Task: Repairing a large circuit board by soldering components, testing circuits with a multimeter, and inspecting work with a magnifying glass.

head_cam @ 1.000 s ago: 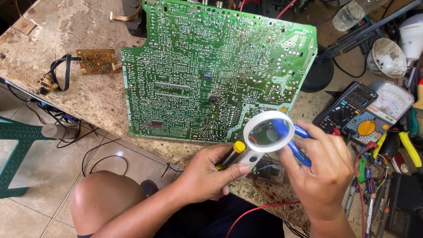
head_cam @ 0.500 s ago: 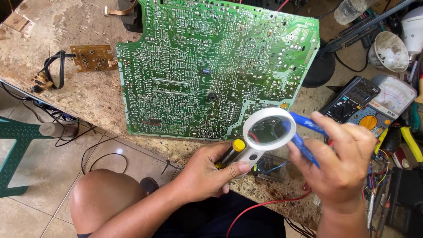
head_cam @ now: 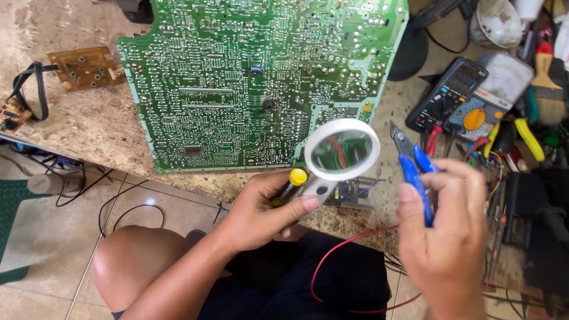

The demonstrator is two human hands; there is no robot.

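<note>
left hand [head_cam: 267, 207] grips magnifier [head_cam: 341, 151]; right hand [head_cam: 447, 225] blue cutters [head_cam: 415, 169].

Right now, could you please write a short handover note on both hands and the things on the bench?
Left hand: holds a white-framed magnifying glass and a yellow-capped tool, lens over the near edge of the green circuit board.
Right hand: grips blue-handled cutters, tips up, clear of the board.
The board lies solder side up on the stone bench; multimeter to its right.
No cut visible.
</note>
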